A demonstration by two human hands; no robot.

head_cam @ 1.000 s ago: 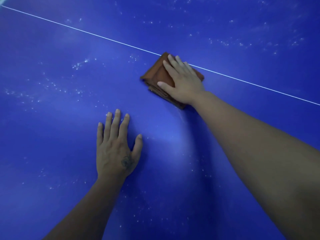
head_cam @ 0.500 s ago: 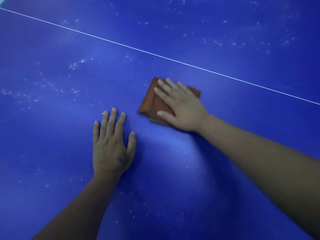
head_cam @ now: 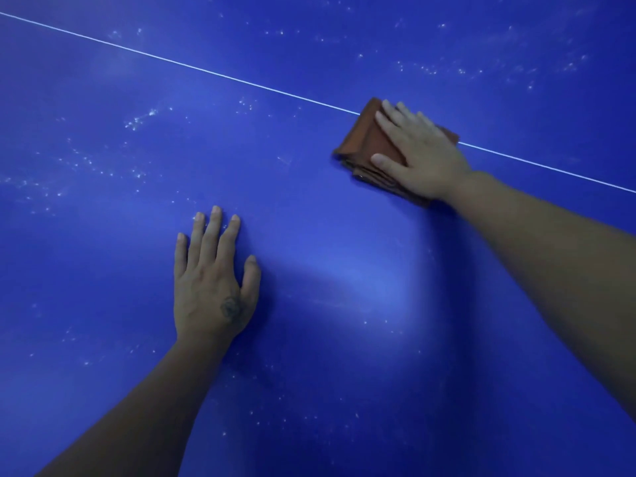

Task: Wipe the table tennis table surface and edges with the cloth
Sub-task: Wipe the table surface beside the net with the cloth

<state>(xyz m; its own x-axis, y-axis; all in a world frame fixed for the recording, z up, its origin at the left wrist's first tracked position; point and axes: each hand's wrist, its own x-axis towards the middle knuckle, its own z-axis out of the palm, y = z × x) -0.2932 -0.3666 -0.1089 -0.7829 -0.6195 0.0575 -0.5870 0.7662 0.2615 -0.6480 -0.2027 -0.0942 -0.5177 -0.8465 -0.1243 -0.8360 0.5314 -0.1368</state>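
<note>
A deep blue table tennis worktop point(head_cam: 103, 235) fills the whole view, seen from above by the person leaning over it. Small white specks of dust point(head_cam: 137, 120) are scattered across its left side and along the top right. A thin white line point(head_cam: 206, 68) runs diagonally across the surface, from the upper left edge down toward the right edge.

Low and left of centre, the left hand point(head_cam: 211, 284) lies palm down on the blue surface, fingers straight and slightly spread, thumb out to the side, holding nothing. A small dark mark shows on the back of this hand near the thumb. Its bare forearm reaches in from the bottom left corner.

To the right and farther up, a folded brown cloth point(head_cam: 361, 139) lies flat on the worktop, directly over the white line. The right hand point(head_cam: 420, 153) presses down on top of the cloth with flat, extended fingers and the thumb stretched along its near side, covering most of it. The right forearm comes in from the right edge. A paler, cleaner-looking patch of surface sits between the two arms.
</note>
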